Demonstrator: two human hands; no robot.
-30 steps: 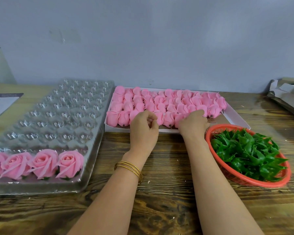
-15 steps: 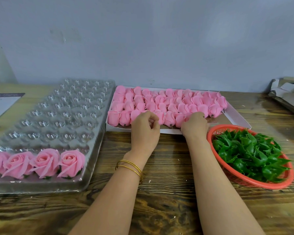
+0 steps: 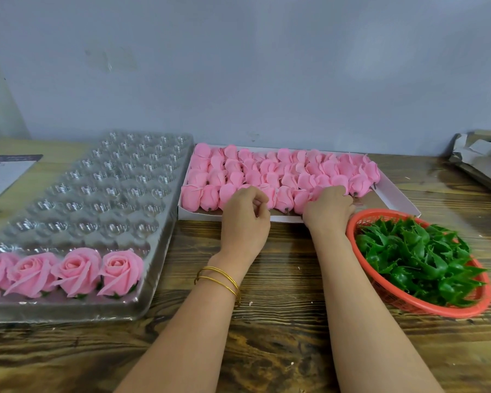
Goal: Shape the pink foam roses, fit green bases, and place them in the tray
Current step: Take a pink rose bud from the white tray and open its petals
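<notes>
Fetching step, mid-frame: left hand (image 3: 245,219) curled, hold unclear; right hand (image 3: 328,209) reaches among closed pink foam rosebuds (image 3: 267,171), grip untellable; next, lift one out gently.

Two thin gold bangles (image 3: 218,277) ring the bare left wrist (image 3: 230,257).

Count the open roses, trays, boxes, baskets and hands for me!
Open roses: 4 (the leftmost is cut off by the picture's edge)
Clear tray: 1
White box: 1
Basket: 1
Hands: 2, left hand and right hand
Total: 9
</notes>
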